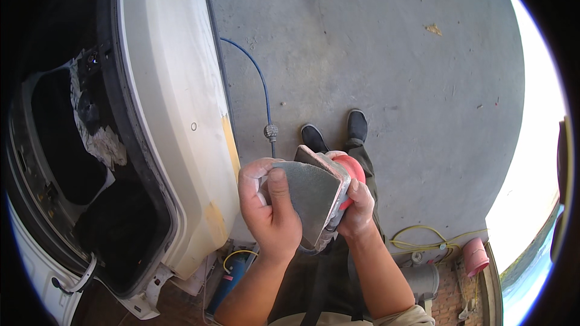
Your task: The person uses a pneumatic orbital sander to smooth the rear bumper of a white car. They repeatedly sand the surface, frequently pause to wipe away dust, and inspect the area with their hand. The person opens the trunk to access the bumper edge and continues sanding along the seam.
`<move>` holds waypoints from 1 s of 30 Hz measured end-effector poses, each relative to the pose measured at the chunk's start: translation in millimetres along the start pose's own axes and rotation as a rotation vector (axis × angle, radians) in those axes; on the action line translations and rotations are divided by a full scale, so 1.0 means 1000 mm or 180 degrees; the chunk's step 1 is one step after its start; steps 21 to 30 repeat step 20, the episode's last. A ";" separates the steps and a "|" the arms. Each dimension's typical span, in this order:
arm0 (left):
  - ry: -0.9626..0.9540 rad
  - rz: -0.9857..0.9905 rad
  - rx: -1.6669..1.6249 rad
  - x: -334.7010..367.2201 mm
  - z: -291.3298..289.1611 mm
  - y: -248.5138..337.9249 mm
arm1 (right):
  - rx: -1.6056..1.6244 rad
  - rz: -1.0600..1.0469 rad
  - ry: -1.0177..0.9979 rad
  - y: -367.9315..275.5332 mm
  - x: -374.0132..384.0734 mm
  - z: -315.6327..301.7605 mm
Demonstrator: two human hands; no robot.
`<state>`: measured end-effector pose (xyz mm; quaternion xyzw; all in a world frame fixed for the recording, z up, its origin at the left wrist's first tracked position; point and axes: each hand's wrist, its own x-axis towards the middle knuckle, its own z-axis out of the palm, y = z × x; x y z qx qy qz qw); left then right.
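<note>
My right hand (357,210) grips a dusty sander (352,170) with a red body, its flat pad tilted up and facing left. A dark grey sheet of sandpaper (311,196) lies partly against that pad. Its upper left part stands away from the pad, leaving a wedge-shaped gap at the top. My left hand (272,208) pinches the sheet's left corner between thumb and curled fingers. White dust coats the fingers of both hands. The sheet hides most of the sander's underside.
To the left stands a pale car body (175,102) with yellowish patches and an open rear. A blue hose (264,81) with a grey fitting (271,131) runs across the grey floor (423,115). A blue cylinder (232,284), yellow hose (423,244) and pink bucket (476,256) are nearby.
</note>
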<state>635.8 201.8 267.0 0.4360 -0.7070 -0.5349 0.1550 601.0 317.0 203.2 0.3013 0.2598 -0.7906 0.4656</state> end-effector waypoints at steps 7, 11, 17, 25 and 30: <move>0.0169 -0.0017 0.0108 -0.006 0.002 0.001 | -0.0219 0.0036 -0.0159 -0.001 0.003 -0.001; 0.0143 -0.0011 0.0170 -0.008 -0.001 -0.005 | -0.0310 0.0169 -0.0180 0.001 0.001 -0.005; 0.0185 -0.0144 0.0120 -0.016 0.000 -0.005 | -0.0586 0.0161 -0.0233 -0.003 0.000 -0.010; 0.0207 -0.0114 0.0357 -0.018 -0.004 -0.005 | -0.0658 0.0215 -0.0258 -0.004 -0.002 -0.012; 0.0207 -0.0114 0.0357 -0.018 -0.004 -0.005 | -0.0658 0.0215 -0.0258 -0.004 -0.002 -0.012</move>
